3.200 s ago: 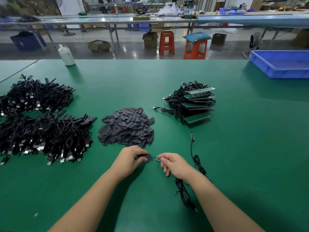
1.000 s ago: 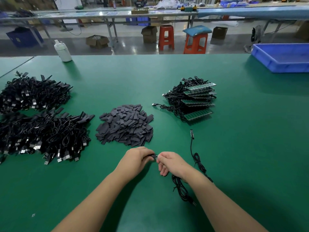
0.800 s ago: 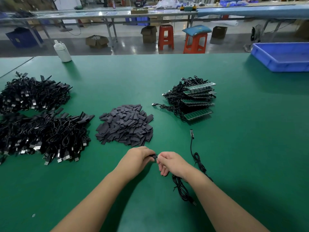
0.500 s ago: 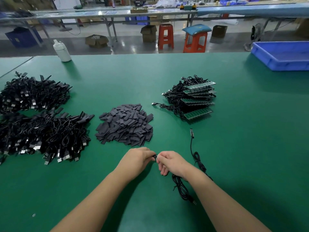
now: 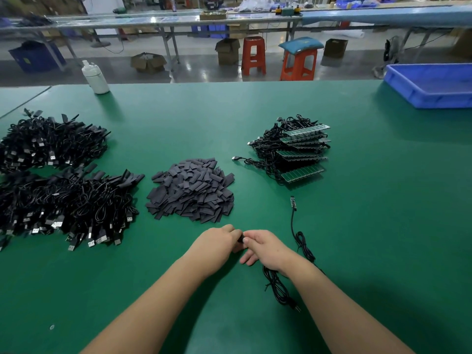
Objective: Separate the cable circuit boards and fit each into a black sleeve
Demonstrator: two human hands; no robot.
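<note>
Black sleeve (image 5: 240, 238) between pinching hands

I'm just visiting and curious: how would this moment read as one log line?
step: sleeving | left hand: pinches black sleeve | right hand: holds cable end | sleeve pile: beyond hands | loose cable: right

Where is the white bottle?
The white bottle stands at the far left edge of the green table, beyond the cable piles.

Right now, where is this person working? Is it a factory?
Probably a factory workshop: long work tables, big piles of black cables, and a stack of green circuit boards waiting to be worked on.
</note>
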